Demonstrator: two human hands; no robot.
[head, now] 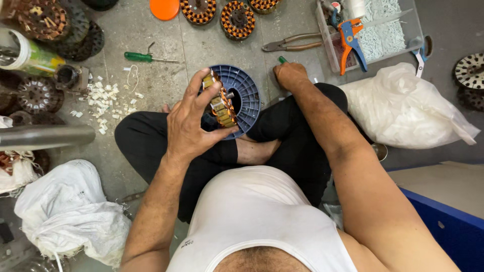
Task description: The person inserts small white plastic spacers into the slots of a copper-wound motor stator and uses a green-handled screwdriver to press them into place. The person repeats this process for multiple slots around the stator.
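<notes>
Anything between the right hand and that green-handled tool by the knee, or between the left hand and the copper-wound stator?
Nothing visible. The right hand is already closed on the green-handled tool on the floor beyond the knee. The left hand already grips the copper-wound stator, held edge-on against the blue spool.

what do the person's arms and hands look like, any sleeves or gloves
Both arms are bare from shoulder to fingertip: no sleeves, no gloves. The left hand and the right hand show no rings, watch or bands that I can make out. The forearms are hairy. The only upper garment is a white sleeveless undershirt.
</notes>
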